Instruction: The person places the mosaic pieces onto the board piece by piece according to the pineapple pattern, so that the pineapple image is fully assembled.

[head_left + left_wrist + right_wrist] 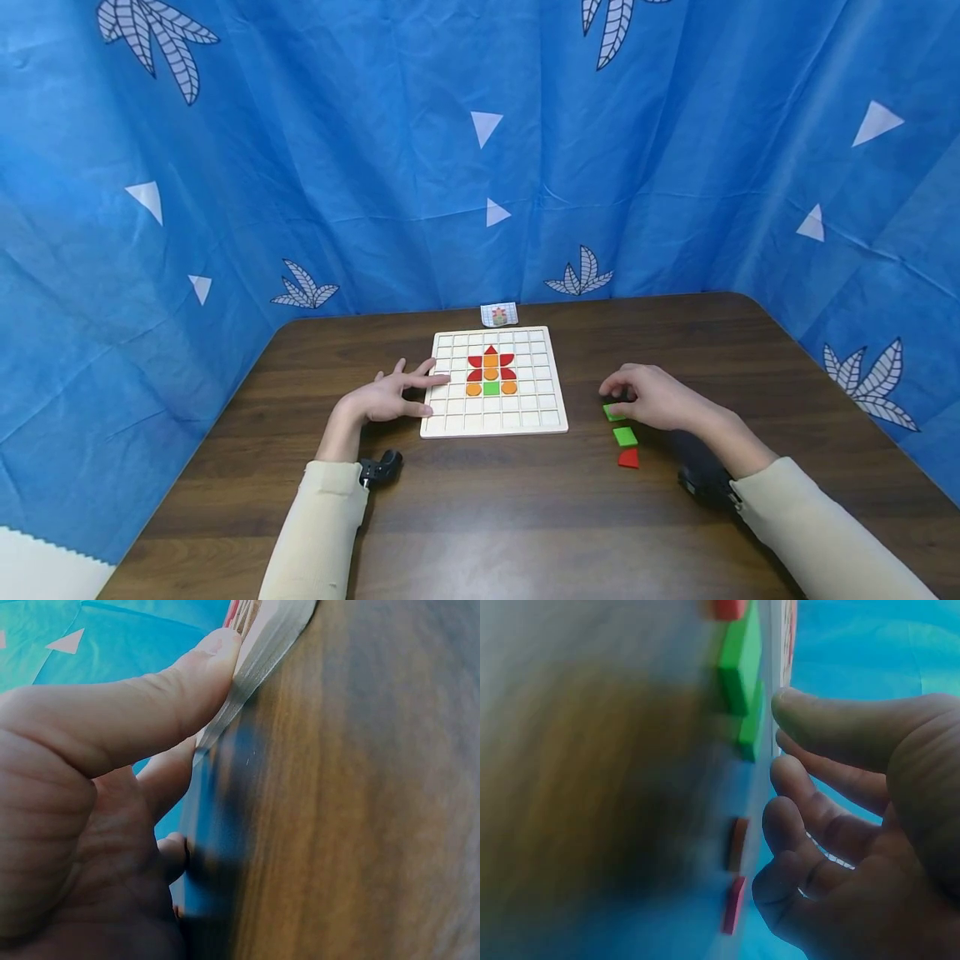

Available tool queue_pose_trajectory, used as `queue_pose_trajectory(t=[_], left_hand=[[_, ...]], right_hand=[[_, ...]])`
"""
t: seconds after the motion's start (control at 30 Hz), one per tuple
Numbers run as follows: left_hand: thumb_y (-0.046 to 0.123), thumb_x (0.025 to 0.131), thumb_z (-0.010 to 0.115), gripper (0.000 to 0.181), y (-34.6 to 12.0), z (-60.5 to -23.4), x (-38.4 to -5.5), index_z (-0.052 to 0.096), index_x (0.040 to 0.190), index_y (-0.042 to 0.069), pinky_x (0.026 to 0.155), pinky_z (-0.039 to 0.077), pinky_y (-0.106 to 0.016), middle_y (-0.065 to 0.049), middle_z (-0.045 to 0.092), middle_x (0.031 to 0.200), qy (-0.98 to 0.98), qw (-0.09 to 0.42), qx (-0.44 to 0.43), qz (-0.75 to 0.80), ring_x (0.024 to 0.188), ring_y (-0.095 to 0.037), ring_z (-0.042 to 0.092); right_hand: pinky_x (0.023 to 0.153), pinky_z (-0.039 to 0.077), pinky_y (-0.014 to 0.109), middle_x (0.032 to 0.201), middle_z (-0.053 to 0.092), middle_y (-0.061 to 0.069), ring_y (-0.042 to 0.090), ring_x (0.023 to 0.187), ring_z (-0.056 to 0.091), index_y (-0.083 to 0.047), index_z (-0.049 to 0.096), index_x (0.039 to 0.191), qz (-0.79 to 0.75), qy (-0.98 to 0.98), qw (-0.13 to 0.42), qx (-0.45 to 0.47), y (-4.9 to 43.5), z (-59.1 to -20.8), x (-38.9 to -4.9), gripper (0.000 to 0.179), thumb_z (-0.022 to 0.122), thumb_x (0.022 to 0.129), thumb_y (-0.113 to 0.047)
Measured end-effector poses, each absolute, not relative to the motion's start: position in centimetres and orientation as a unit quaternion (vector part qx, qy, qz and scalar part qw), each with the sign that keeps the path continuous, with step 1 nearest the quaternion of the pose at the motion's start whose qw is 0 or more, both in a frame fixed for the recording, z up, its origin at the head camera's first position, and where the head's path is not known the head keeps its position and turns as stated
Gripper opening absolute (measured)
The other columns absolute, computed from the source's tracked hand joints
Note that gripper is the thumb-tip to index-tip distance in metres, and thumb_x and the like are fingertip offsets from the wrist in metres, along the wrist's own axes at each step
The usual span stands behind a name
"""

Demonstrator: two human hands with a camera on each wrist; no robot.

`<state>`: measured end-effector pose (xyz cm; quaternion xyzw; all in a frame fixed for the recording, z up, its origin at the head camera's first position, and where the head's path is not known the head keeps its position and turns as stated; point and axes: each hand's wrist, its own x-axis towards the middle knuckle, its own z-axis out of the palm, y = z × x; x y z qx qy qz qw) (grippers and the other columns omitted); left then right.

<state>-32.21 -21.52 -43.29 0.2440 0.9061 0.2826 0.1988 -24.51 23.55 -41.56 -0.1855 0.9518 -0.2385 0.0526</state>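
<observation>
Blue curtain (420,167) printed with white leaves and triangles fills the background. Before it stands a dark wooden table (487,517). On the table's far half, near the middle, lies a white gridded board (540,400), bearing a small figure (491,372) of red, orange and green pieces. At the board's left edge, the left hand (386,396) has its fingers spread, thumb touching the rim, gripping nothing. Well right of the board, the right hand (656,398) bends its fingers loosely, thumb and fingertips slightly apart, holding nothing. Just beyond the board, a small card (499,315) shows a similar figure. Beside the right thumb is a green tile (611,414); whether they touch, I cannot tell. Nearer lie a second green tile (625,437), then a red tile (628,458).
</observation>
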Motion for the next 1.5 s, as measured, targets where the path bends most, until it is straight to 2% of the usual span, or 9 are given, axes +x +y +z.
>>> queue_pose_trajectory(t=[0.37, 0.87, 1.27, 1.5], left_hand=[[0.033, 0.094, 0.073, 0.060, -21.6, -43.4, -32.3, 0.054, 0.151, 0.032, 0.118, -0.008, -0.077, -0.004, 0.015, 0.175, 0.907, 0.201, 0.236, 0.284, 0.158, -0.049, -0.011], [0.033, 0.094, 0.074, 0.061, -21.5, -43.5, -32.4, 0.053, 0.151, 0.035, 0.119, -0.008, -0.076, -0.001, 0.015, 0.175, 0.909, 0.201, 0.235, 0.280, 0.158, -0.047, -0.012], [0.034, 0.094, 0.074, 0.062, -21.4, -43.5, -32.3, 0.052, 0.152, 0.034, 0.119, -0.009, -0.076, -0.003, 0.015, 0.175, 0.906, 0.205, 0.243, 0.280, 0.158, -0.048, -0.012], [0.034, 0.094, 0.074, 0.062, -21.4, -43.5, -32.3, 0.052, 0.152, 0.033, 0.118, -0.009, -0.077, -0.003, 0.015, 0.175, 0.907, 0.204, 0.238, 0.281, 0.158, -0.049, -0.012]], right_hand=[[0.071, 0.050, 0.027, 0.093, 0.063, -0.001, 0.015, 0.085, 0.054, -0.011, 0.077, 0.107, -0.238, 0.947, 0.060, -0.209, 24.5, -42.1, -23.7, 0.020, 0.081, 0.088, -0.011], [0.072, 0.047, 0.028, 0.094, 0.061, -0.002, 0.014, 0.085, 0.053, -0.009, 0.074, 0.111, -0.223, 0.952, 0.067, -0.198, 23.7, -41.7, -23.9, 0.017, 0.074, 0.094, -0.012], [0.074, 0.048, 0.030, 0.093, 0.063, 0.000, 0.017, 0.086, 0.055, -0.007, 0.075, 0.113, -0.227, 0.953, 0.037, -0.198, 19.8, -40.9, -25.2, 0.020, 0.075, 0.094, -0.013], [0.071, 0.046, 0.028, 0.092, 0.062, 0.001, 0.017, 0.085, 0.054, -0.006, 0.074, 0.115, -0.243, 0.950, 0.051, -0.188, 16.7, -40.4, -25.9, 0.024, 0.077, 0.093, -0.014]])
